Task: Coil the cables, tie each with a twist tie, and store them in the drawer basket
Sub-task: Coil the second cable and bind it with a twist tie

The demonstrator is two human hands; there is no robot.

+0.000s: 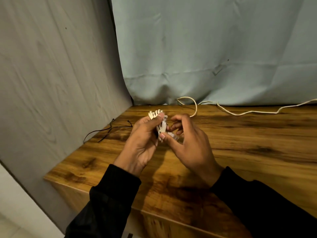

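Both hands work a white cable coil above the wooden surface (240,143).

The left hand (142,140) grips the coiled white cable (162,123), fingers curled round it; the right hand (190,143) pinches at the bundle, its loose end (240,113) trailing along the surface.

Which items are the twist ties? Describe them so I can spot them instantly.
Start at the wooden tabletop and go to its far left corner by the grey wall panel. Two twist ties lie there, overhanging the edge. They are thin, black and short, unlike the long cream cable.
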